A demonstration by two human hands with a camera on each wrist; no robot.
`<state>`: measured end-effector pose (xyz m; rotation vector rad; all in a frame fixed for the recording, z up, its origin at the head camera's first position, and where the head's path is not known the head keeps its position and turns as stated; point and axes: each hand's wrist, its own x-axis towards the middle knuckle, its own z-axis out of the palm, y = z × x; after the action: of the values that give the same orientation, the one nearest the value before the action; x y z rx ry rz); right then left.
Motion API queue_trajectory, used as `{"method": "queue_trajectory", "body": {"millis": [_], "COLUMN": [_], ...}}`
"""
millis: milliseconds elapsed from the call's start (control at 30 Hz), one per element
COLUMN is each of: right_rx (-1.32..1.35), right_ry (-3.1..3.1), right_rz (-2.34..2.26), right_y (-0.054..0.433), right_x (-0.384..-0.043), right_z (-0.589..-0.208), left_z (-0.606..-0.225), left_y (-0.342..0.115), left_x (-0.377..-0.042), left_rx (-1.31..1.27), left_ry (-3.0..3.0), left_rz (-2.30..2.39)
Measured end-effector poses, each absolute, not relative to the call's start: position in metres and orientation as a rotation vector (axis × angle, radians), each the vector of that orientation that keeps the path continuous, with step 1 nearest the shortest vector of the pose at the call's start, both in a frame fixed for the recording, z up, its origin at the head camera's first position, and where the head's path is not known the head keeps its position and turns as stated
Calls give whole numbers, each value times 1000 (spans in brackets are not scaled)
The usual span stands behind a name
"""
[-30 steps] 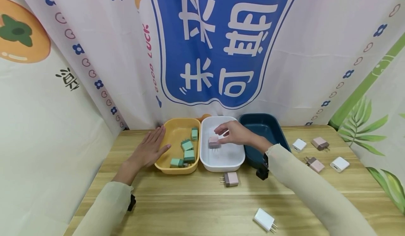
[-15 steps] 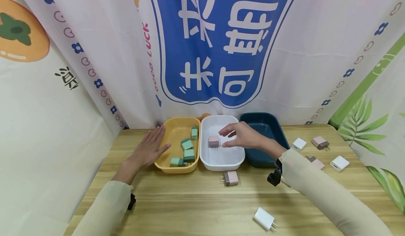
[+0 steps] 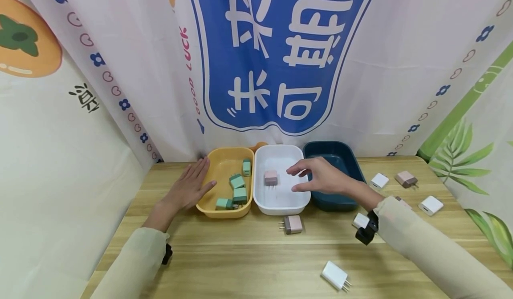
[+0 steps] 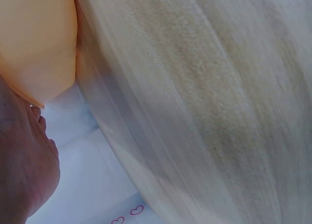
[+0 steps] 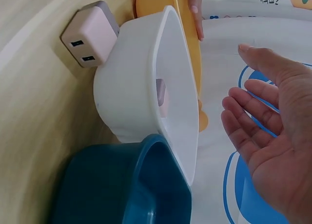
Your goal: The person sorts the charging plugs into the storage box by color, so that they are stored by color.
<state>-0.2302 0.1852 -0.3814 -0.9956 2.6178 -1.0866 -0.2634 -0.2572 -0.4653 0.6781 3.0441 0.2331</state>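
My left hand (image 3: 185, 190) rests against the left rim of the yellow bin (image 3: 204, 213), fingers straight. Several green plug chargers (image 3: 237, 182) lie inside that bin. Over the right side of the white bin (image 3: 262, 208) hovers my right hand (image 3: 322, 175), its fingers parted and holding nothing. A pink charger (image 3: 270, 177) lies in the white bin, apart from the fingers. Just in front of this bin, another pink charger (image 3: 293, 224) lies on the table; its two ports show in the right wrist view, where the bare palm is visible too.
A dark blue bin (image 3: 338, 204) stands right of the white one. To its right lie white chargers (image 3: 430, 205) and pink chargers (image 3: 406, 179), one partly behind the right sleeve. Another white charger (image 3: 335, 275) lies near the front. A printed curtain (image 3: 168, 125) hangs behind the table.
My right hand has let go of the pink charger in the white bin and drawn back to the right. The left hand stays at the yellow bin.
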Motion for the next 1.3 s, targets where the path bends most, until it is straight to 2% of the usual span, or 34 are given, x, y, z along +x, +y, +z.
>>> {"method": "queue_trajectory", "body": {"millis": [567,1300], "right_rx": [-1113,-1200], "right_ry": [2702,2681], "right_rz": [-1064,-1049], "right_y": [205,216], "right_x": [-192,-160], "right_z": [-380,-412], "left_z": [-464,-467], "left_y": [-257,-258], "left_x": [-265,-266], "left_rx": [662,645], "left_ry": [3032,3032], "left_rz": [223,222]}}
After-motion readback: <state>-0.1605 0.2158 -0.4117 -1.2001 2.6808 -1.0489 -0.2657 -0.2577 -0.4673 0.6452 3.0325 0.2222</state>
